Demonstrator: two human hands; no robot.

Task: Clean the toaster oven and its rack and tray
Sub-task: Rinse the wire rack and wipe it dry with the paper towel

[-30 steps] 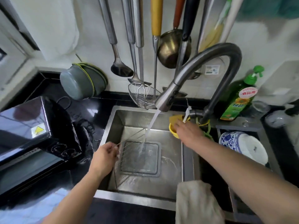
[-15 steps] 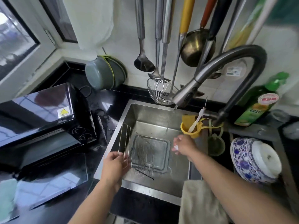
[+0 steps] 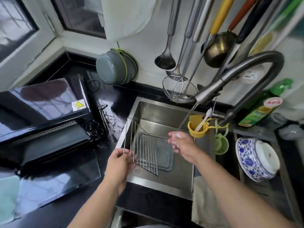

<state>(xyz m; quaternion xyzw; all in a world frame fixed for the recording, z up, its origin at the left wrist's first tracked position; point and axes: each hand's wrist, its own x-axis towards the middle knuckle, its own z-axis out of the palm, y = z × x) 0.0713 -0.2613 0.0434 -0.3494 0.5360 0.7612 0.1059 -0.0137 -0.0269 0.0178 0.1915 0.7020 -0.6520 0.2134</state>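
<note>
The wire rack (image 3: pixel 144 150) stands on edge in the sink (image 3: pixel 131 111), tilted, and my left hand (image 3: pixel 120 162) grips its near left bars. Under it the grey tray (image 3: pixel 162 159) lies flat on the sink bottom. My right hand (image 3: pixel 183 145) hovers over the tray's right side, fingers curled round a small white thing I cannot identify. A thin stream of water (image 3: pixel 187 117) falls from the faucet (image 3: pixel 230 76) just beyond that hand. On the black counter at left sits the black toaster oven (image 3: pixel 41 111), its glass door (image 3: pixel 57 171) folded down open.
A yellow cup (image 3: pixel 197 130) with a white brush and a green strainer (image 3: pixel 221 143) hang at the sink's right wall. A cloth (image 3: pixel 205 203) drapes the near divider. The blue-white bowl (image 3: pixel 256 158), soap bottle (image 3: pixel 259 111), hanging utensils (image 3: pixel 179 89) and grey pots (image 3: pixel 115 69) surround the sink.
My left hand has lifted the rack from lying low in the sink to standing on edge. My right hand came away from the yellow cup. The water went from full flow to a trickle.
</note>
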